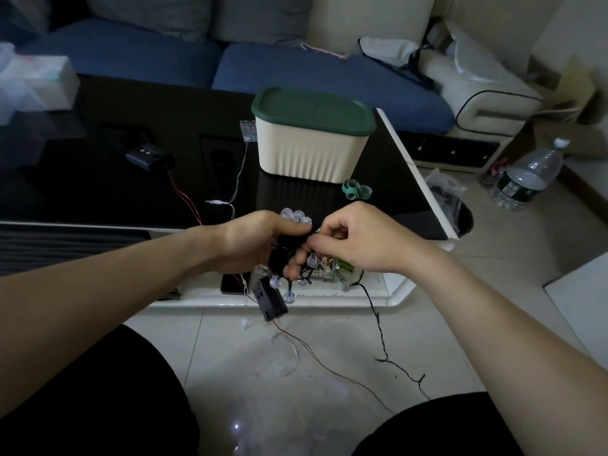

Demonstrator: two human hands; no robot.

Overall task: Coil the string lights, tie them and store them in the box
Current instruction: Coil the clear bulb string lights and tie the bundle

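I am in the coiling step: my left hand (253,240) grips a bundle of string lights (296,218), fingers curled round the dark wire loops with clear bulbs poking out above and below, held just in front of the near edge of the black table (98,179). My right hand (358,235) pinches the wire at the bundle, fingertips tucked against it, feeding on a loop. A black battery pack (269,299) dangles beneath the left hand, and 1 loose tail of black wire (381,337) trails down to the tiled floor, so I judge the coil unfinished. The next move calls for drawing that tail up and wrapping it on without letting the held loops slip. The green tie (357,190) lies on the table just in front of the box (309,149), whose green lid (312,110) is on; it must come off before storing.
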